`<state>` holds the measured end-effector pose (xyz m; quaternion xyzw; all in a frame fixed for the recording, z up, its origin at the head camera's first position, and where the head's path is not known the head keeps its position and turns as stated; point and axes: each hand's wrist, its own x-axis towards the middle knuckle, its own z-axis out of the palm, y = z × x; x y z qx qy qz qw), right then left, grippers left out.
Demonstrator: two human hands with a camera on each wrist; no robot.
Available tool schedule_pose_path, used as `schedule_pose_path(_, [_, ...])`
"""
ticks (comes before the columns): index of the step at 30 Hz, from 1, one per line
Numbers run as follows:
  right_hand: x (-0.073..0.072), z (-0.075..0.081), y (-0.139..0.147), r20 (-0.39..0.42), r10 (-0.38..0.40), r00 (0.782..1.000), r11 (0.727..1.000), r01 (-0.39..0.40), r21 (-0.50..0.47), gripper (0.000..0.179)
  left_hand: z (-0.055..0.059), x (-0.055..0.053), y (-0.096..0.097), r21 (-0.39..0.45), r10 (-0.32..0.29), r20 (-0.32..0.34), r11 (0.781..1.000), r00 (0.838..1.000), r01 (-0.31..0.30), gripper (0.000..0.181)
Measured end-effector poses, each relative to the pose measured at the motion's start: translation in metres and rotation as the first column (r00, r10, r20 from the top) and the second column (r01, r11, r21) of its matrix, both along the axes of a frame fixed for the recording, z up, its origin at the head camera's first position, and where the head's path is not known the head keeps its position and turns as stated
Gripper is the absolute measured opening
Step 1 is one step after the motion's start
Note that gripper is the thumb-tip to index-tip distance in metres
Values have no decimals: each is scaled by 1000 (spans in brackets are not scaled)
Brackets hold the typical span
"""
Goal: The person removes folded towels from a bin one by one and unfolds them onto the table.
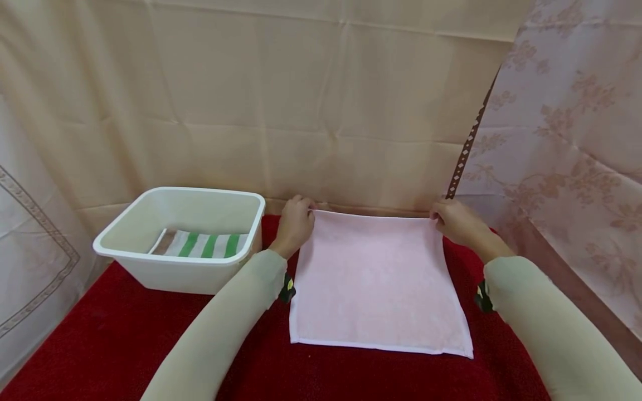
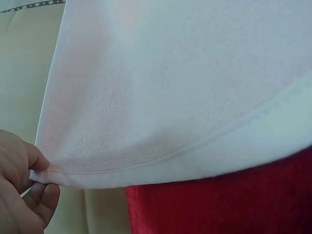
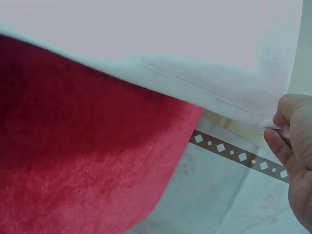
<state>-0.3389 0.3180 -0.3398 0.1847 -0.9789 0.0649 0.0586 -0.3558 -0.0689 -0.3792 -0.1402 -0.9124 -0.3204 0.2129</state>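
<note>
A pink towel (image 1: pixel 376 284) with a white hem is spread wide between the two hands, its near edge over the red cloth. My left hand (image 1: pixel 295 223) pinches the far left corner; in the left wrist view, thumb and fingers (image 2: pixel 46 197) close on the hem there. At the far right corner, my right hand (image 1: pixel 458 225) pinches the towel the same way, its fingertips (image 3: pixel 280 141) on the corner in the right wrist view. The far edge stretches nearly straight from hand to hand.
Left of the towel stands a white plastic basin (image 1: pixel 180 275), with a green, white and brown striped towel (image 1: pixel 200 244) inside. Red cloth (image 1: pixel 120 323) covers the table. Beige curtain (image 1: pixel 301 100) hangs close behind, and a floral sheet (image 1: pixel 577 111) hangs at the right.
</note>
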Motion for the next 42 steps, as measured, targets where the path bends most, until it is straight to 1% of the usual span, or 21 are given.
schedule_pose_path(2, [-3, -3, -1, -5, -5, 1000, 1000, 5, -4, 14, -3, -3, 1, 8, 5, 19, 1000, 1000, -5, 16])
schedule_pose_path(5, [-7, -10, -1, -36, 6, 999, 1000, -6, -7, 13, -8, -7, 2, -1, 11, 47, 1000, 999, -11, 16])
schedule_pose_path(7, [-10, -15, -2, -37, 2, 999, 1000, -3, -12, 13, -12, -9, 1, -12, 13, 51, 1000, 999, -13, 16])
schedule_pose_path(8, [-11, -17, -3, -30, 1, 1000, 1000, -2, -22, 13, -15, -10, 1, -15, 13, 51, 1000, 999, -12, 16])
schedule_pose_path(11, [-16, -24, -7, 21, -39, 999, 998, 40, -55, 14, -20, -12, 1, -14, 10, 39, 1000, 999, -9, 17])
schedule_pose_path(15, [-21, -30, -10, 61, -77, 995, 994, 81, -73, 15, -27, -15, -1, 12, 2, 30, 1000, 1000, -2, 18])
schedule_pose_path(19, [-26, -36, -11, 68, -73, 995, 992, 79, -98, 17, -32, -19, -3, 41, -5, 41, 999, 999, 3, 19])
schedule_pose_path(23, [-33, -39, -11, 72, -59, 996, 989, 69, -132, 19, -37, -23, -4, 50, 11, 75, 999, 997, -15, 19])
schedule_pose_path(26, [-36, -41, -9, 82, -63, 995, 988, 74, -136, 19, -40, -27, -3, 43, 17, 93, 999, 995, -21, 20])
schedule_pose_path(28, [-38, -43, -8, 81, -68, 994, 989, 78, -128, 18, -41, -29, -2, 40, 17, 94, 999, 995, -21, 19])
schedule_pose_path(31, [-40, -46, -6, 80, -71, 994, 988, 82, -134, 18, -42, -31, 0, 52, 16, 106, 998, 994, -22, 19])
schedule_pose_path(35, [-41, -51, -3, 101, -80, 992, 978, 98, -184, 19, -42, -31, 4, 72, 21, 132, 997, 991, -31, 18])
schedule_pose_path(37, [-40, -55, 0, 95, -88, 992, 974, 106, -202, 19, -43, -31, 6, 75, 22, 144, 997, 989, -33, 19])
schedule_pose_path(42, [-40, -64, 5, 97, -118, 988, 961, 139, -240, 16, -46, -29, 10, 114, 12, 189, 993, 982, -34, 17])
